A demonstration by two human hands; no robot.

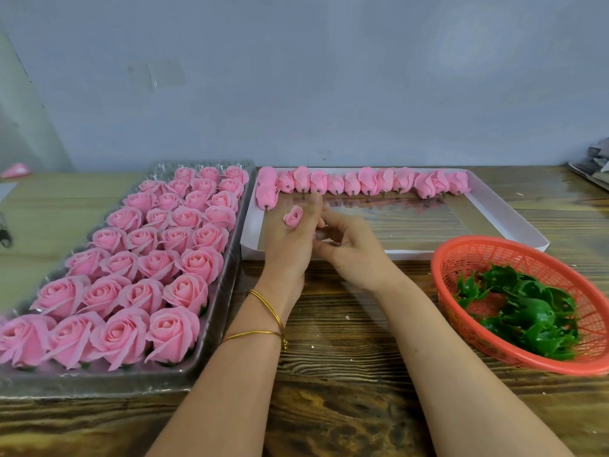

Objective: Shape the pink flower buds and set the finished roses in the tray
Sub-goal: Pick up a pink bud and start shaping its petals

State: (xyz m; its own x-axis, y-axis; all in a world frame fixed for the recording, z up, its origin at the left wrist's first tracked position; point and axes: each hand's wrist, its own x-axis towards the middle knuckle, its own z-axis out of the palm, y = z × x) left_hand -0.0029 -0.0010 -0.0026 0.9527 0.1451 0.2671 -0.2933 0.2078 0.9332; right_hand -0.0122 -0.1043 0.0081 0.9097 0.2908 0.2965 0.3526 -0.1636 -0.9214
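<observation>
We see one soft, spiral-rolled pink bud (293, 216) at frame centre, sitting above the left hand (290, 245), whose grip is pinched on it. The right hand (352, 252) curls against it; we cannot tell whether its grip holds anything. Behind, a white card box lid (507, 209) carries perhaps fourteen buds in a row (369, 181). At left, one clear plastic tray (99, 380) holds some thirty-one layered roses (158, 263). At right, one red mesh basket (461, 255) holds glossy green calyxes (527, 308) on the wood-grain worktop (346, 357).
</observation>
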